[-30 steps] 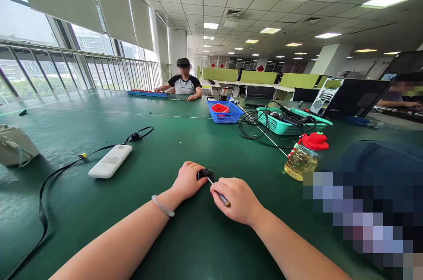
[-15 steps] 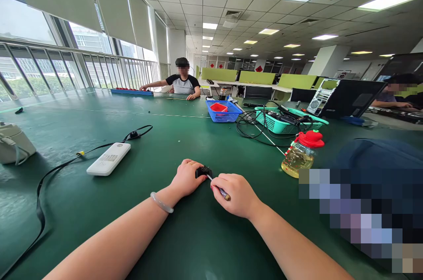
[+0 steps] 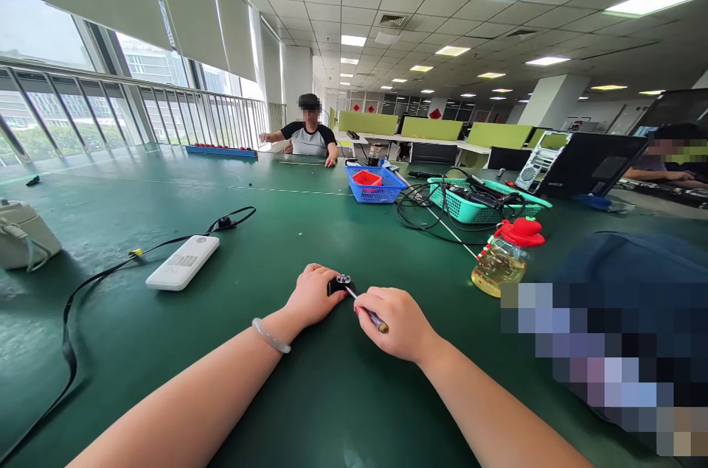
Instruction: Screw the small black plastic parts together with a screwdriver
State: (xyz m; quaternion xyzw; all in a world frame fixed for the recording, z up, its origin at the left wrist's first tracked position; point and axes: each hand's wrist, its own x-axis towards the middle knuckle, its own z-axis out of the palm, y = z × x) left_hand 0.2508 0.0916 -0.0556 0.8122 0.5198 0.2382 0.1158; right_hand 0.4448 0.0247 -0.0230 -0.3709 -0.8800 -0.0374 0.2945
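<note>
My left hand (image 3: 313, 294) is closed around a small black part (image 3: 335, 286) with silvery metal bits on its top, resting on or just above the green table (image 3: 265, 402). Its exact kind is too small to make out. In my right hand (image 3: 399, 322) is a slim screwdriver (image 3: 379, 322), pinched between thumb and fingers with the handle's end pointing back towards me. The thin metal shaft reaches to the near right side of the black part. A pale bracelet (image 3: 271, 337) circles my left wrist.
Left lie a white power bank (image 3: 183, 263), a black strap (image 3: 99, 278) and a light bag (image 3: 25, 236). Right stand a red-lidded bottle (image 3: 501, 262), a turquoise basket (image 3: 470, 211) with cables and a blue basket (image 3: 375, 192). A person (image 3: 310, 136) sits across the table.
My hands and the screwdriver stay almost in place; the black part's top shows brighter metal now. The person opposite has lifted an arm away from the long blue tray.
</note>
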